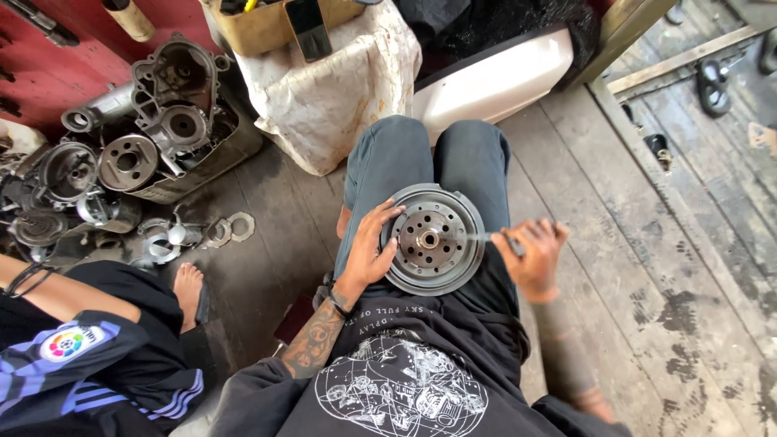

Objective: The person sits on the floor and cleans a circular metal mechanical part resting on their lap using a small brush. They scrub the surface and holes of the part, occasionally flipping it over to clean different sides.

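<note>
A round grey metal disc (435, 239) with a ring of holes and a central hub rests on my lap, on my dark trousers. My left hand (368, 247) lies against the disc's left rim, fingers spread over its edge, steadying it. My right hand (532, 253) sits just right of the disc and is closed on a thin metal tool (503, 239) whose tip points at the disc's right edge. The right hand is blurred by motion.
Engine casings and metal parts (150, 133) are piled at the left, with loose washers (231, 228) on the wooden floor (647, 267). Another person's arm and bare foot (188, 290) are at lower left. A cloth-covered bundle (332, 89) and a white tub (494, 81) stand ahead.
</note>
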